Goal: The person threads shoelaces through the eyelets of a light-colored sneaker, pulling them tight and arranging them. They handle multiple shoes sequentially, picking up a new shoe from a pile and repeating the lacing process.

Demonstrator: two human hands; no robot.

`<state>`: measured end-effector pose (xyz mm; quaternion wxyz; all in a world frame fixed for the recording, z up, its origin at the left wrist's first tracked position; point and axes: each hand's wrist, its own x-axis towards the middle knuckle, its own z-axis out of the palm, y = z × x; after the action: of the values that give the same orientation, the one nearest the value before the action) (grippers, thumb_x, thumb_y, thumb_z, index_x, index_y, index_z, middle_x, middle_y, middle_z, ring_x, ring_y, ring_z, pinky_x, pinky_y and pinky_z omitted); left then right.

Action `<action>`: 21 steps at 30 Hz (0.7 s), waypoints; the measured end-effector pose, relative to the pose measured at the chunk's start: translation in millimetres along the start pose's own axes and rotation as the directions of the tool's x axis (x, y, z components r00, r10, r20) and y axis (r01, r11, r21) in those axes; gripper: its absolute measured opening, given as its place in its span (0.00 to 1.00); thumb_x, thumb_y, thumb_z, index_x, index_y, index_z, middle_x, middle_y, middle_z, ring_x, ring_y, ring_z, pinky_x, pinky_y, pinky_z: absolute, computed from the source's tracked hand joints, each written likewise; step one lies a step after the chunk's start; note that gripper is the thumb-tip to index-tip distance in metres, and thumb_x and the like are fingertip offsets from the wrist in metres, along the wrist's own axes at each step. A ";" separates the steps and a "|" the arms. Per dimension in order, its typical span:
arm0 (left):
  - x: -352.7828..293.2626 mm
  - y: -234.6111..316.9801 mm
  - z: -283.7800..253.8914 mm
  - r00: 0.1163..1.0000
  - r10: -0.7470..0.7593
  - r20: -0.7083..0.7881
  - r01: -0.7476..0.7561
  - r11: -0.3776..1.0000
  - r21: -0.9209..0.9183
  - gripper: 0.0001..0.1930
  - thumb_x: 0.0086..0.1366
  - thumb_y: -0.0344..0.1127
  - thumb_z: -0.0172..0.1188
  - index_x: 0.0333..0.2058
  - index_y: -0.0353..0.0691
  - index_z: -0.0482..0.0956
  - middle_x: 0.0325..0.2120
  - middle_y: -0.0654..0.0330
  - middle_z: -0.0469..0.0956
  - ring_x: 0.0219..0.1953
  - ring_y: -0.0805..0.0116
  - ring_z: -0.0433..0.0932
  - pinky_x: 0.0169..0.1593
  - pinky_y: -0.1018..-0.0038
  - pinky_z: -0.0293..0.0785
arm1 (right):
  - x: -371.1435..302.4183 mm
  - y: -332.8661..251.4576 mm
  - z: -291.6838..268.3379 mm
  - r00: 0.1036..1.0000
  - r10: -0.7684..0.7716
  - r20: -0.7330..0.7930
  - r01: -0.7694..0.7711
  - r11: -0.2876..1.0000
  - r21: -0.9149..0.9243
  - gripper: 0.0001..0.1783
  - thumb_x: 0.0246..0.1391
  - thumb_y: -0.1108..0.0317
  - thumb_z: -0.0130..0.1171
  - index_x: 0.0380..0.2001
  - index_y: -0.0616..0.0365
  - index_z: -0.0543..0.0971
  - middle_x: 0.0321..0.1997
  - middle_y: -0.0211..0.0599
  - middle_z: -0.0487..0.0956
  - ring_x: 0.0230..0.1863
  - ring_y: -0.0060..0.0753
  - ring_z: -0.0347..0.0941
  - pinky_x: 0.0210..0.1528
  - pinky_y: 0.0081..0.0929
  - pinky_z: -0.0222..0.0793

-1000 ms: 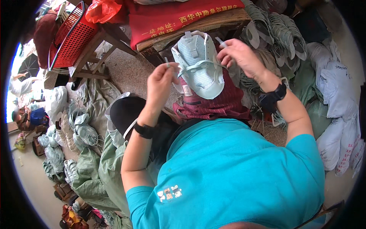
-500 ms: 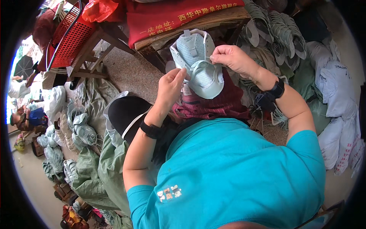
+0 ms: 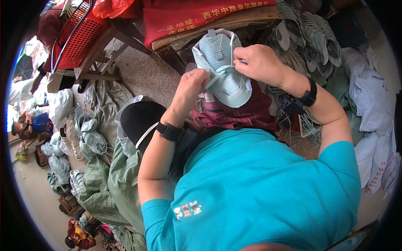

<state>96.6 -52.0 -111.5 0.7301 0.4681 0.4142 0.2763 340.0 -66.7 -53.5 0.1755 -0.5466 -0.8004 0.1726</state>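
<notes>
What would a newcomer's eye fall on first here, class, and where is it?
The bright turquoise T-shirt fills the lower middle of the view. Above it, a pale blue mesh shoe upper sits between the left hand and right hand. A red openwork basket stands out at the upper left.

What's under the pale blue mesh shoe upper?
Past the toe of the pale blue mesh shoe upper, dark red pinstriped cloth shows. The upper covers whatever lies directly beneath, so I can't tell whether it touches the cloth.
</notes>
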 end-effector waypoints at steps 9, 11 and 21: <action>8.6 32.1 -1.0 0.991 0.130 0.040 -0.117 0.657 0.744 0.09 0.64 0.34 0.58 0.28 0.36 0.79 0.24 0.66 0.76 0.28 0.68 0.76 0.34 0.71 0.72 | 26.2 -9.0 -32.9 0.911 -0.389 0.139 0.413 0.857 -0.308 0.19 0.41 0.73 0.69 0.39 0.56 0.75 0.46 0.36 0.72 0.49 0.41 0.73 0.49 0.39 0.72; -3.0 39.8 3.6 0.888 0.424 0.177 -0.302 0.249 0.920 0.04 0.60 0.32 0.62 0.31 0.38 0.80 0.30 0.61 0.78 0.32 0.58 0.79 0.38 0.66 0.76 | 32.0 -5.2 -35.8 0.896 -0.356 0.267 0.427 0.855 -0.293 0.24 0.38 0.76 0.70 0.41 0.57 0.74 0.48 0.37 0.71 0.48 0.42 0.73 0.49 0.40 0.73; 12.8 74.4 -12.1 0.848 0.284 0.448 -0.513 0.229 0.827 0.16 0.51 0.28 0.68 0.38 0.40 0.72 0.36 0.56 0.71 0.38 0.50 0.76 0.40 0.60 0.73 | 48.0 5.4 -40.5 0.816 -0.343 0.465 0.473 0.858 -0.199 0.19 0.41 0.73 0.70 0.36 0.59 0.72 0.44 0.39 0.70 0.42 0.49 0.77 0.40 0.45 0.74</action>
<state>91.4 -5.9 -50.7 0.2738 0.9110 0.2841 0.1201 347.0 -16.5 -16.0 -0.0513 -0.3309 -0.9350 0.1164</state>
